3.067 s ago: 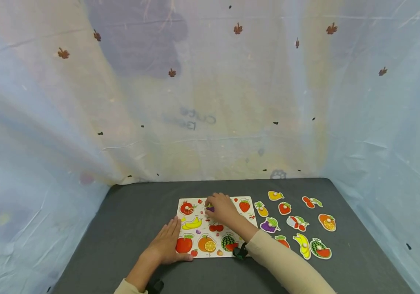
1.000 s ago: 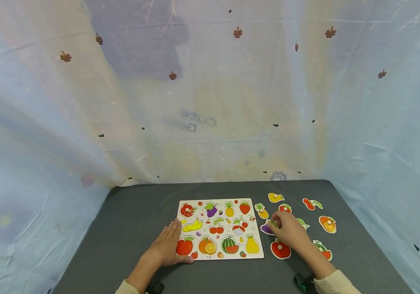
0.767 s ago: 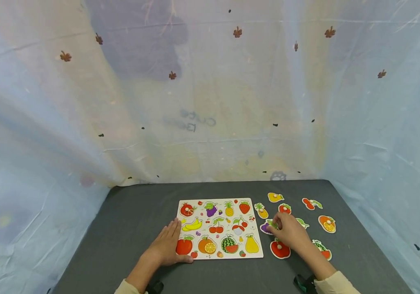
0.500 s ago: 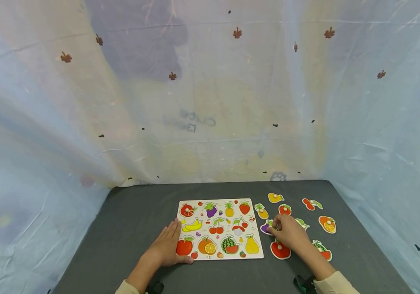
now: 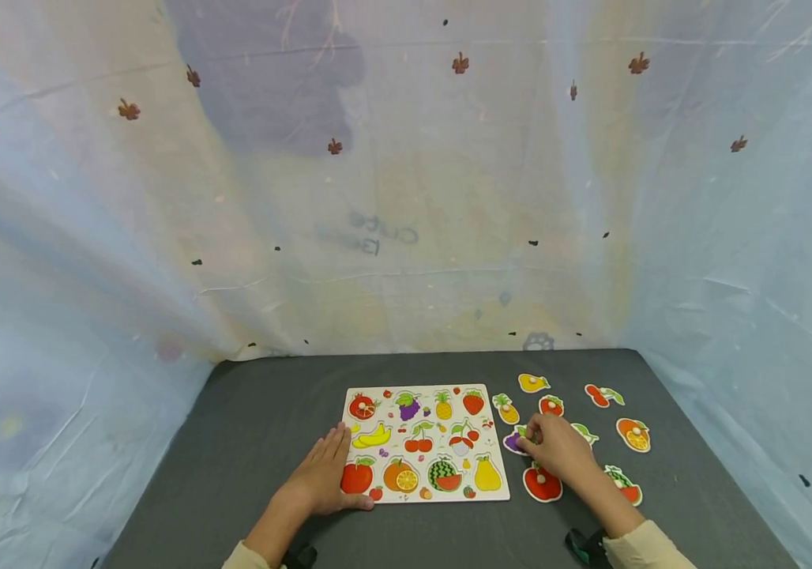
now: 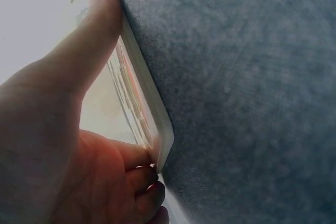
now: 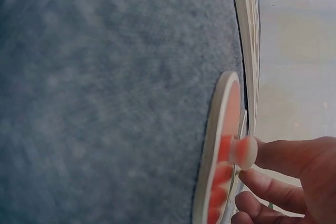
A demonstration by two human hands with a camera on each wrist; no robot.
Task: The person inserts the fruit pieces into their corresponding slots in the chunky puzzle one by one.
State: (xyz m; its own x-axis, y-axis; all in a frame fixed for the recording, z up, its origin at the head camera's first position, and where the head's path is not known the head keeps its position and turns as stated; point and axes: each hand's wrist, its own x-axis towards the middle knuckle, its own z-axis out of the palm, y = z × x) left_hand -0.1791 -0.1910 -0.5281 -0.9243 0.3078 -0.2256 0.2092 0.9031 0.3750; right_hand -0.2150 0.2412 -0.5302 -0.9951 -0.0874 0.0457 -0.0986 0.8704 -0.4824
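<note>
In the head view my left hand (image 5: 321,472) lies with straight fingers along the left edge of a white fruit puzzle board (image 5: 441,496), its thumb at the front edge. The left wrist view shows thumb and fingers against the board's rim (image 6: 149,98). To the board's right, my right hand (image 5: 558,450) pinches at a grape puzzle piece (image 5: 513,440) with curled thumb and fingers; the exact contact is hidden. Just in front lies a red apple-like puzzle piece (image 5: 543,484), whose round knob (image 7: 244,152) stands close to the right fingers in the right wrist view.
More knobbed pieces lie around the right hand: pineapple (image 5: 505,408), pear (image 5: 533,383), strawberry (image 5: 551,405), cherries (image 5: 602,395), orange (image 5: 633,435) and watermelon (image 5: 622,484). The dark grey table (image 5: 264,403) meets a pale curtain (image 5: 406,190) behind and at both sides.
From above the board's grape picture, my right hand has moved right to the loose grape piece, where it has stayed for the last second. The left hand has not moved.
</note>
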